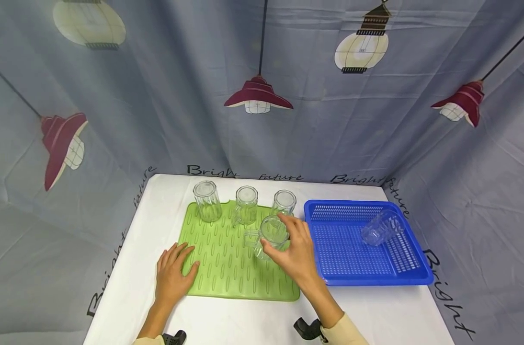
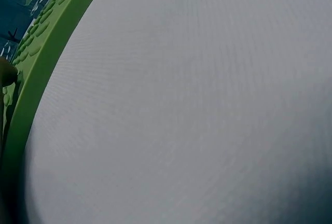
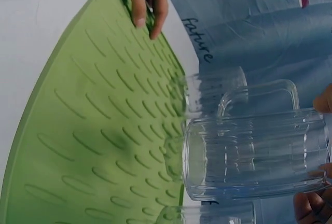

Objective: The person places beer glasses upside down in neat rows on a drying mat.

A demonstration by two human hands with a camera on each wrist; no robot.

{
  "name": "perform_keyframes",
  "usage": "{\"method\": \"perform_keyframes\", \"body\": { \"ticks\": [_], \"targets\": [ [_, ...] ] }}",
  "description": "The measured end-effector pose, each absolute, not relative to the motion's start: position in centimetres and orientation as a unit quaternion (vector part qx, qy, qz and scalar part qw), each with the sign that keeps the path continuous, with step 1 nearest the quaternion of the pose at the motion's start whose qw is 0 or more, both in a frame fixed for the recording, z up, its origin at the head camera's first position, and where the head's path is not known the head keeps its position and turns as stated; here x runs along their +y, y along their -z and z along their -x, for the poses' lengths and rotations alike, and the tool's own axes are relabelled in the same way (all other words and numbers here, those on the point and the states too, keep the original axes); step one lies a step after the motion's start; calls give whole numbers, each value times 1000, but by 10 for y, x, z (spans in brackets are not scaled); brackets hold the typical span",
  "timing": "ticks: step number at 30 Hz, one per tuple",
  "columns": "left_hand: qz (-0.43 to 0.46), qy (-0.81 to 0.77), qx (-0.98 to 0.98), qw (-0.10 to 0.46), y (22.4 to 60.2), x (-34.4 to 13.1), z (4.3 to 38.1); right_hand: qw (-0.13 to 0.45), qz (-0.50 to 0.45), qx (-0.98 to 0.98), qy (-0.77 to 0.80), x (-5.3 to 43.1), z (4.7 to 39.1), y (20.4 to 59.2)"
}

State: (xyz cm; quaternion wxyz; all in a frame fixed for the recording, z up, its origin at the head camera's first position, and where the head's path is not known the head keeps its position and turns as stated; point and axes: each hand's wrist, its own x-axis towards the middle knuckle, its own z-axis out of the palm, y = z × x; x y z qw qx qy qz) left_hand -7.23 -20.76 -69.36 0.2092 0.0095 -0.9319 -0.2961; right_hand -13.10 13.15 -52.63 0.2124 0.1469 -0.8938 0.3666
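Glass mug (image 1: pixel 270 237) in the right hand (image 1: pixel 297 255), held upright over the right part of the green mat (image 1: pixel 223 273), its handle towards the left hand (image 1: pixel 174 275); the right thumb and fingers grip its upper end, parted only by the mug's width. The left hand lies at the mat's left edge, fingers loosely spread, holding nothing.

The right wrist view shows the mug's ribbed side and whole handle, which the head view foreshortens; whether its lower end touches the mat I cannot tell. The left wrist view gives only the mat's raised edge, a fingertip and the white table (image 1: pixel 227 322).

Bare mat spreads between the left hand and the mug – the widest room on it; a strip of table runs along the near side; on the right, the mat's edge comes just beside the blue basket (image 1: pixel 374 281).

The basket holds one glass (image 1: pixel 377 231), tilted near its right wall; along the mat's far edge stand a tall glass (image 1: pixel 208 203), a handled mug (image 1: pixel 246 206) and, partly hidden behind the held one, a third vessel (image 1: pixel 284 199).
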Motion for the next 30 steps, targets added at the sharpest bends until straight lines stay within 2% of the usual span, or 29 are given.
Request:
{"method": "perform_keyframes", "body": {
  "ticks": [16, 25, 30],
  "targets": [
    [-6, 301, -929, 216, 693, -208, 72, 198, -169, -894, -364, 113, 130, 526],
    [-18, 312, -933, 177, 690, -206, 74, 196, -183, -887, -377, 104, 132, 528],
    [-20, 336, -923, 188, 688, -208, 74, 192, -189, -883, -385, 96, 132, 525]
  ]
}}
